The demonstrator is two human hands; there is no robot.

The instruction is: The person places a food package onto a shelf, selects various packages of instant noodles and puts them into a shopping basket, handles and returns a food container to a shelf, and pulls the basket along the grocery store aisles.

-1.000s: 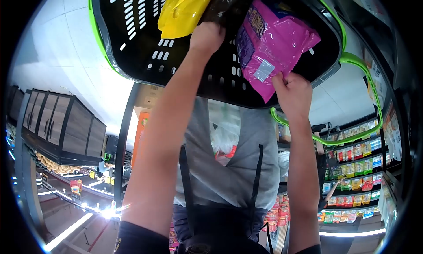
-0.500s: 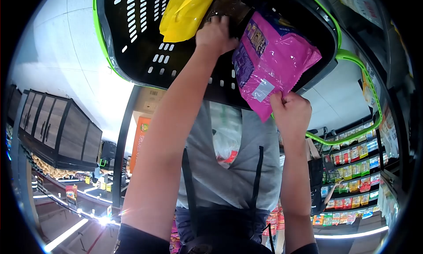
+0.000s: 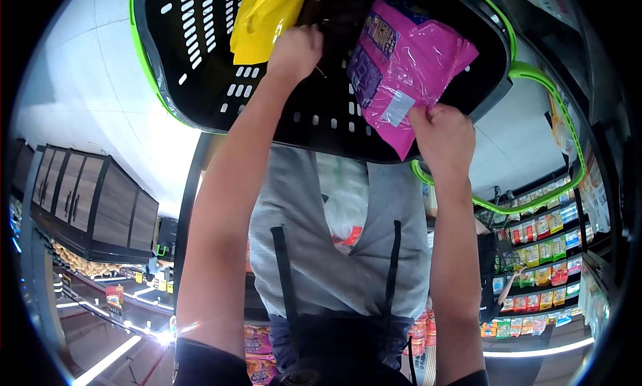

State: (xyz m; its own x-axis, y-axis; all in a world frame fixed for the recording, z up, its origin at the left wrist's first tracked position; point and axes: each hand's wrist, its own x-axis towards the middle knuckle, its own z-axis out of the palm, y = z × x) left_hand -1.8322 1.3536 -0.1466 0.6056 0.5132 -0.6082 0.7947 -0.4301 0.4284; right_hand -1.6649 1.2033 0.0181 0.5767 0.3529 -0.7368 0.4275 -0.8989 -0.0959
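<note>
A black basket (image 3: 314, 128) with green trim and slotted walls fills the top of the view. Inside it lie a yellow bag (image 3: 264, 21), a dark glossy package (image 3: 338, 11) and a pink and purple bag (image 3: 414, 65). My right hand (image 3: 448, 138) pinches the lower corner of the pink bag, over the basket's near rim. My left hand (image 3: 295, 51) is inside the basket, between the yellow bag and the dark package, its fingers curled. What those fingers hold, if anything, is hidden.
The basket's green handle (image 3: 578, 152) hangs out to the right. Shelves of colourful packets (image 3: 542, 252) stand at lower right, with part of another person (image 3: 491, 269) beside them. A dark cabinet (image 3: 90, 205) is at left. A clear plastic bag (image 3: 344, 205) shows between my legs.
My left hand has moved left, away from the pink bag, and its fingers have curled in. The pink bag, held by my right hand, has shifted slightly up in the view.
</note>
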